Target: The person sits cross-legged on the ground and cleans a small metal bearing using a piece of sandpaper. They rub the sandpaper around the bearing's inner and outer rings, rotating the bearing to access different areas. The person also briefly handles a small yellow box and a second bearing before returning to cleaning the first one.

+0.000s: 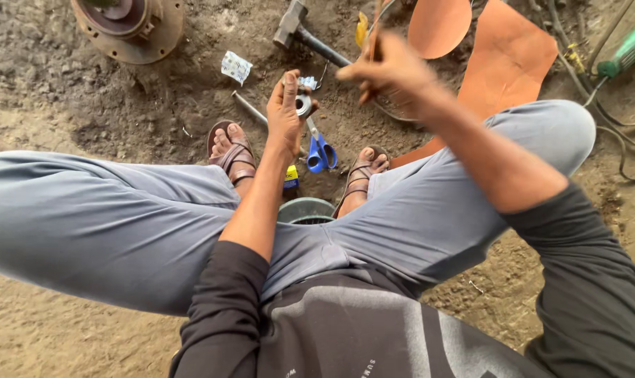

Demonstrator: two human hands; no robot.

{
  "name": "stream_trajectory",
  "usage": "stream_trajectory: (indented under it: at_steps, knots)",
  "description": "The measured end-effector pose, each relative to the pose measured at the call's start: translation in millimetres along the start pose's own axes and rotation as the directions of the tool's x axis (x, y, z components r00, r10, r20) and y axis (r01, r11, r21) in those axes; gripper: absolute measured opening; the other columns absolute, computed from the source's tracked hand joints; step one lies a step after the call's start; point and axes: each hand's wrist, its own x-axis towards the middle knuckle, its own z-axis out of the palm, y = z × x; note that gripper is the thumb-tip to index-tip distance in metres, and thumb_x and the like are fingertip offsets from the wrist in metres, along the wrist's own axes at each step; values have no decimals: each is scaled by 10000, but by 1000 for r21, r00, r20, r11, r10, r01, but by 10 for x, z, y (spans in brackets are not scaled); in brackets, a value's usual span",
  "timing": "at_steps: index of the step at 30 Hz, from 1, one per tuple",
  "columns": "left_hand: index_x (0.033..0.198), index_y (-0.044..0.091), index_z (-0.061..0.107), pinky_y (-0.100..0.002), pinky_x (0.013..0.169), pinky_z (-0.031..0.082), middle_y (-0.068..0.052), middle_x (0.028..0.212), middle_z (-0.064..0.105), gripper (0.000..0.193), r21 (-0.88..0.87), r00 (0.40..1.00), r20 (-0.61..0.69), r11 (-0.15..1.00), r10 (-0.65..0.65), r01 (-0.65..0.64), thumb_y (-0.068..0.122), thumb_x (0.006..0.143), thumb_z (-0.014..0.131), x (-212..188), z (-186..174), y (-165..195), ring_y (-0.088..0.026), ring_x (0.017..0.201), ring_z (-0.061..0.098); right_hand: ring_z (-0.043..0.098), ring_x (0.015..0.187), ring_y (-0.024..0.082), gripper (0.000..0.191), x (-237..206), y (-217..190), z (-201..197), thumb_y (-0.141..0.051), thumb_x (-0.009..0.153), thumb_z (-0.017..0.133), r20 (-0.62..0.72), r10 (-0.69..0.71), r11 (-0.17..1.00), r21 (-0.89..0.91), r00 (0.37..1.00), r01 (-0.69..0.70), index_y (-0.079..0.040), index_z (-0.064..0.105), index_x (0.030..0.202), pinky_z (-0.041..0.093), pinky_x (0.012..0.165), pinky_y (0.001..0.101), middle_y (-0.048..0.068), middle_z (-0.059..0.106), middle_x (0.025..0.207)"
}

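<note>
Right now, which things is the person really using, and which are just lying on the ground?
In use:
left hand holding a small round metal part
right hand holding a thin stick-like tool

Lying about:
blue-handled scissors
hammer
orange sheet
rusty round hub
green power tool

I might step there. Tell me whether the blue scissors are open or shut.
Shut. The blue scissors lie on the dirt between the sandalled feet, both handle loops side by side; the blades are mostly hidden behind the left hand.
</note>
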Motion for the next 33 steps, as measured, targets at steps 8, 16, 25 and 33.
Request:
stream_trajectory:
  at_steps: [8,16,25,33]
  knots:
    - [1336,67,565,-304,823,548,-56,1027,678,609,-179,963,90,955,255,-236,527,948,659,-142,241,302,-152,934,649,688,769,200,334,104,-110,897,-156,841,801,-78,112,940,331,991,-80,-114,523,1020,623,622,336,45,655,896]
    - [1349,-5,544,-305,1065,417,-93,1220,631,521,-102,732,-97,725,675,-682,438,1100,664,-147,-122,877,-147,1129,556,714,867,150,342,454,-423,1557,-78,832,789,-38,-146,969,198,989,150,-79,543,1070,663,705,361,27,654,967]
    - [1014,115,586,-131,580,296,81,754,422,221,-113,593,-45,586,804,-803,308,1075,675,-639,-938,1923,8,639,341,636,848,359,389,1099,-455,2322,-130,778,849,145,-736,259,-842,661,473,-39,539,994,546,731,474,180,655,867]
    - [994,61,571,-240,859,403,31,824,465,286,-448,689,-129,578,713,-682,277,1138,693,-246,-1189,1595,-78,771,419,630,887,362,391,1238,-278,2558,-150,843,858,255,-661,235,-824,706,516,-38,524,1011,541,768,470,155,672,907]
